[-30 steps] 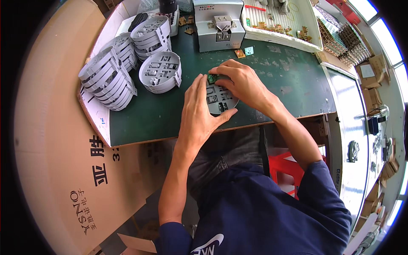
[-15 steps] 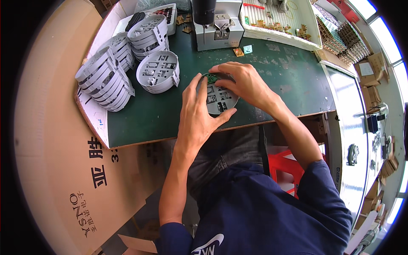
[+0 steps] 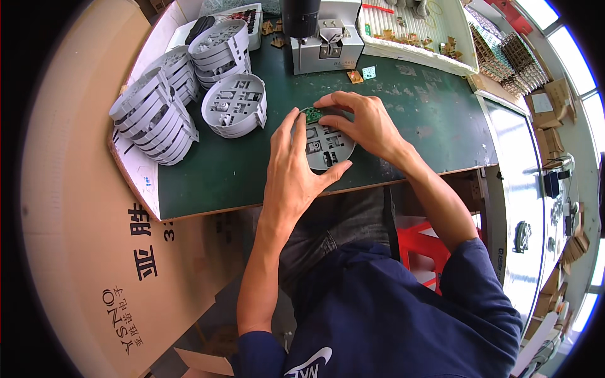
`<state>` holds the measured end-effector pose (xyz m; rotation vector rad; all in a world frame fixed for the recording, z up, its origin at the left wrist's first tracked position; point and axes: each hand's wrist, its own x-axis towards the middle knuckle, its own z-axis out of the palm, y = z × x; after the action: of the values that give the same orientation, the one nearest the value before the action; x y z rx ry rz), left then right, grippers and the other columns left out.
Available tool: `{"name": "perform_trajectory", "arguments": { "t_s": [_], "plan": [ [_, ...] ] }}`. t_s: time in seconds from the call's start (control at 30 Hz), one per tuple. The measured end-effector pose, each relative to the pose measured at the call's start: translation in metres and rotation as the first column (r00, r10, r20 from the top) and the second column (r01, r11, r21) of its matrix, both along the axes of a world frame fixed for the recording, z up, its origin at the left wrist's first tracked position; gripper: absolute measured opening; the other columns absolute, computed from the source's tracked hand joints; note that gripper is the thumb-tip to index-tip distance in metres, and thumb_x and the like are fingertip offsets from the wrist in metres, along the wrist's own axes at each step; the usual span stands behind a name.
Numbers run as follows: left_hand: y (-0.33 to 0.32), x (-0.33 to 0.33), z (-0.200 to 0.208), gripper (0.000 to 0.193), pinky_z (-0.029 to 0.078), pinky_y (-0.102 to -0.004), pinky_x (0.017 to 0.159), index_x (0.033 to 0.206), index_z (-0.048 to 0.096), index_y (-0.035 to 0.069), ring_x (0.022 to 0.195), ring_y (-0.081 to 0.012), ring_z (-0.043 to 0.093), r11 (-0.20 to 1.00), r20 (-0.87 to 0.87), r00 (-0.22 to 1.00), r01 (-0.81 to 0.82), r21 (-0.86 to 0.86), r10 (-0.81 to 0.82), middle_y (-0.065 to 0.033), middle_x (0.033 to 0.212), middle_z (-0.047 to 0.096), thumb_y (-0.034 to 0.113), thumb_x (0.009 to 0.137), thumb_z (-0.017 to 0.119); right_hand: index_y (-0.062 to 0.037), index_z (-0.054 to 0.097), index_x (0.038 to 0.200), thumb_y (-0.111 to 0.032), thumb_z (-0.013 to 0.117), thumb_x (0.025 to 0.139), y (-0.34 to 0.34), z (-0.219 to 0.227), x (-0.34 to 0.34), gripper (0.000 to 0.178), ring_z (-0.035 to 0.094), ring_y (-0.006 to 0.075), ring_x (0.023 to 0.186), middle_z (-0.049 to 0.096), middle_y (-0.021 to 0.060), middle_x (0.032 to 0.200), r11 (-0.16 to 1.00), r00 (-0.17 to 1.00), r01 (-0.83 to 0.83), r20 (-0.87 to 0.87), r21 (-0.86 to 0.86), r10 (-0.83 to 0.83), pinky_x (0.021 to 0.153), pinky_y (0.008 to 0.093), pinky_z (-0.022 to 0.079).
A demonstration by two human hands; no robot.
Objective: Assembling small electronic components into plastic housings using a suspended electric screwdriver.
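A round grey plastic housing with molded compartments lies on the green bench in front of me. My left hand grips its left side, with the thumb at the near rim and the fingertips at the far left. Inside the housing's far edge sits a small green circuit board. From the right, my right hand has its thumb and fingers closed about this board; the fingertips partly cover it. Left of my hands stands another grey housing, open side up.
Stacked grey housings lean at the bench's left end beside a white side board. At the back stand a grey machine and a white foam tray of small parts. Two small boards lie before the machine.
My right hand has shifted slightly at the far edge, and more of the green circuit board shows between its thumb and fingers. The left hand keeps its hold on the housing.
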<state>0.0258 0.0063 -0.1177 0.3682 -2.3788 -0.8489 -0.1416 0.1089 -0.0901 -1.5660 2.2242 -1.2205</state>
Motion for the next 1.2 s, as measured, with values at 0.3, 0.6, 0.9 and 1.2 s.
{"name": "perform_trajectory", "arguments": {
  "t_s": [0.3,0.6,0.9,1.2],
  "plan": [
    [0.000,0.000,0.004,0.096,0.046,-0.0473,0.112,0.143,0.046,-0.013,0.138,-0.0399,0.046,1.000,0.041,0.999,0.011,0.013,-0.012,-0.0243,0.151,0.044,0.037,0.074,0.092,0.0000,0.071,0.114,-0.014,0.078,0.087,-0.002,0.006,-0.004,0.031,0.073,0.0271,0.106,0.075,0.0142,0.108,0.996,0.999,-0.033,0.036,0.079,0.030,0.096,0.0381,0.056],
    [0.000,0.000,0.007,0.098,0.046,-0.0481,0.112,0.144,0.045,-0.013,0.138,-0.0400,0.046,0.999,0.056,0.998,0.027,0.017,-0.028,-0.0245,0.152,0.043,0.039,0.074,0.091,0.0000,0.070,0.117,-0.013,0.077,0.088,-0.003,0.006,-0.009,0.033,0.070,0.0259,0.110,0.073,0.0129,0.112,0.996,0.996,-0.058,-0.057,0.065,0.062,0.100,0.0381,0.053],
    [0.001,0.006,0.023,0.040,0.051,-0.0400,0.100,0.127,0.070,0.006,0.121,-0.0311,0.061,0.975,-0.342,0.937,0.014,0.222,0.065,-0.0159,0.133,0.064,0.022,0.092,0.079,-0.0011,0.064,0.128,-0.034,0.078,0.094,0.021,0.024,-0.013,0.050,0.059,0.0149,0.115,0.065,0.0046,0.122,0.944,0.622,-0.175,0.711,-0.281,0.327,0.102,0.0306,0.043],
    [0.013,-0.010,0.042,0.018,0.054,-0.0369,0.086,0.107,0.078,0.009,0.100,-0.0253,0.068,0.980,-0.442,0.895,0.025,0.196,0.065,-0.0063,0.113,0.074,0.011,0.088,0.080,-0.0022,0.061,0.132,-0.022,0.077,0.094,0.032,0.012,-0.005,0.046,0.060,0.0179,0.121,0.065,0.0071,0.127,0.873,0.388,-0.214,0.782,-0.439,0.488,0.107,0.0354,0.044]
  ]
}}
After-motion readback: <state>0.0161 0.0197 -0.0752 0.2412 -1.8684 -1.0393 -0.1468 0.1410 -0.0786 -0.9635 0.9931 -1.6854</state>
